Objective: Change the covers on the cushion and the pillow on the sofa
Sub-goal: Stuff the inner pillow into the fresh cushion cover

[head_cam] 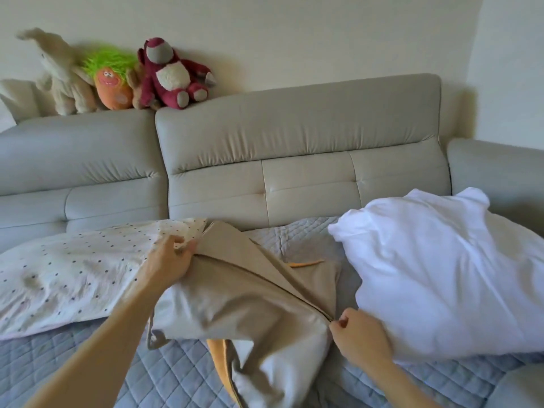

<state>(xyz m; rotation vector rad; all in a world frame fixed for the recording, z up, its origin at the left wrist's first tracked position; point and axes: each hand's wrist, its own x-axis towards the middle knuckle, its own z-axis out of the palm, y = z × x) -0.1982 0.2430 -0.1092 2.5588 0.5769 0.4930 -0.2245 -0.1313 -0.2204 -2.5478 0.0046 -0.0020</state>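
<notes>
We see three plush toys in a row on top of the sofa (294, 122) back, against the cream wall (294, 33). At the left is a cream animal (63, 75) with long ears. Just beside it, touching, is an orange carrot toy (113, 83) with bright green hair. A dark red bear (172, 75) with a pale belly sits at the right end. A quilted blue-grey mat (88, 363) covers the seat.
</notes>
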